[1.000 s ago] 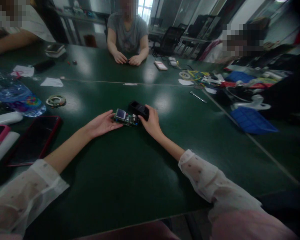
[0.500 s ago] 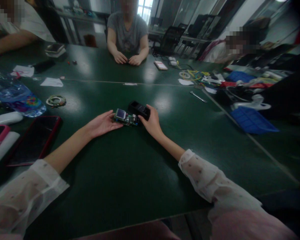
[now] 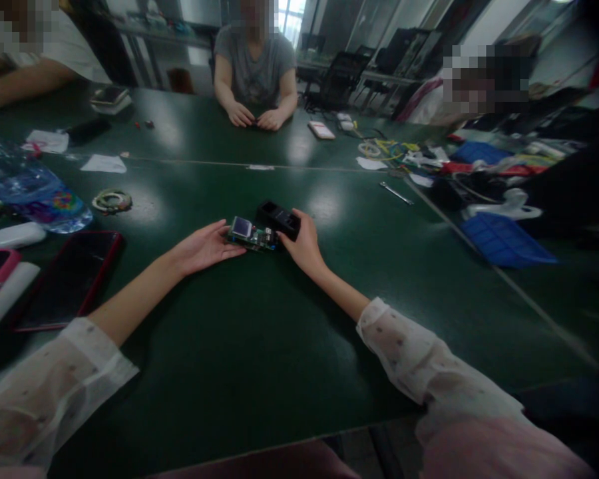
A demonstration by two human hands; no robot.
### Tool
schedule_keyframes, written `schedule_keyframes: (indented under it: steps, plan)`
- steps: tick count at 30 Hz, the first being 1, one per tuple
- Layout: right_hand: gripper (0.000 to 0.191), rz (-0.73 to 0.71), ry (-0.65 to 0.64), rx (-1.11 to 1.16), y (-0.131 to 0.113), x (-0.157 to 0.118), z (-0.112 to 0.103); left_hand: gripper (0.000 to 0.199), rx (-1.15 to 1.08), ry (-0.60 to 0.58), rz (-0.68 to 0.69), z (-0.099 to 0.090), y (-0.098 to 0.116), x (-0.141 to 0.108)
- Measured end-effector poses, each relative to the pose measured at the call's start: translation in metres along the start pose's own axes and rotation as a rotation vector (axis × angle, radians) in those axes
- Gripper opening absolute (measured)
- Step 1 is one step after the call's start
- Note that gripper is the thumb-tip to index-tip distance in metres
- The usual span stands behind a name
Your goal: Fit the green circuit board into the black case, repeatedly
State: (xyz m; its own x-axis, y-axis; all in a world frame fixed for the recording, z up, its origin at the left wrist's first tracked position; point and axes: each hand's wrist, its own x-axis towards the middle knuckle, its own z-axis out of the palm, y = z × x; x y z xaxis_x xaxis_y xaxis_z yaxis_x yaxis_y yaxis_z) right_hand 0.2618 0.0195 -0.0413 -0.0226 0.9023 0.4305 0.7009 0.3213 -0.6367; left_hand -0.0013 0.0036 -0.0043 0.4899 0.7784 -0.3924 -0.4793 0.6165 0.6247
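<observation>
A green circuit board (image 3: 256, 239) with a small square screen at its left end lies near the middle of the dark green table (image 3: 259, 346). My left hand (image 3: 207, 247) has its fingers around the board's left end, thumb side up. Just behind the board and to its right is a black plastic casing (image 3: 274, 214) with openings in its top. My right hand (image 3: 303, 245) grips the right end of this casing, its thumb close to the board's right end. Board and casing are side by side; whether they touch cannot be made out.
At left are a water bottle (image 3: 34, 189), a red-edged phone (image 3: 70, 279), a white case (image 3: 18, 235) and a coiled bracelet (image 3: 112, 201). A wrench (image 3: 396, 193), cables and blue trays (image 3: 504, 239) lie at right. A person (image 3: 254, 66) sits opposite.
</observation>
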Motion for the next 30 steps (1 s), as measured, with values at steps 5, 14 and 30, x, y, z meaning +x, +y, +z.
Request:
schedule_keyframes:
  steps: [5,14,30]
  plan:
    - [0.060,-0.006,-0.012,0.028,-0.0019,-0.0006,-0.0022,0.032,0.008,-0.001,0.005,0.0004,0.0003,-0.0012]
    - [0.055,0.010,0.014,0.057,-0.0025,-0.0011,-0.0039,0.033,0.010,-0.053,0.004,-0.0066,0.0002,0.0018]
    - [0.049,0.011,0.101,0.197,-0.0004,0.0021,-0.0039,0.035,0.013,-0.038,-0.002,-0.0034,-0.0002,0.0002]
